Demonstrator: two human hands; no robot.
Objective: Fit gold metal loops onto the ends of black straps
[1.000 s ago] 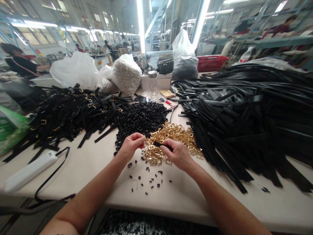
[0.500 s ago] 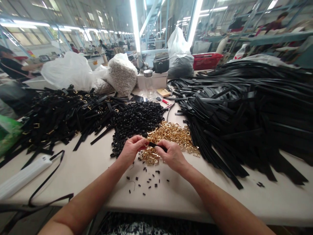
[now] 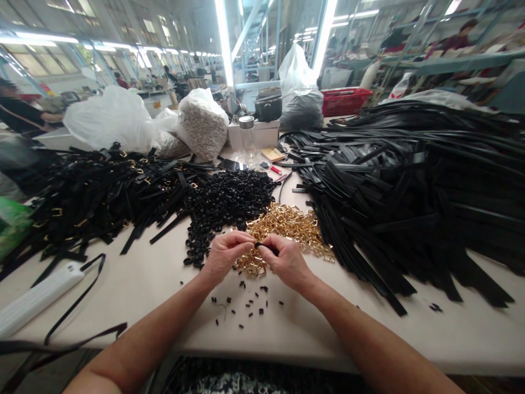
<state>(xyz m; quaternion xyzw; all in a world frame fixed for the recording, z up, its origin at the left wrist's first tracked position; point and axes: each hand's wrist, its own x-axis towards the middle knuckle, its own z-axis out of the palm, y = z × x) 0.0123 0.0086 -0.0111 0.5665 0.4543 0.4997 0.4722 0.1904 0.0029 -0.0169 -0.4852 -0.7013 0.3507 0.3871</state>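
Black strap [image 3: 273, 250], mostly hidden; right hand [image 3: 287, 261] pinching it; left hand [image 3: 225, 254], hold unclear

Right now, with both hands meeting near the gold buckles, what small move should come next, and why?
Perhaps the left hand should pinch the tip of the black strap and tug lightly. The right hand already grips the strap, and the left is right at its end, above the buckles. Whether the left already holds anything is hidden.
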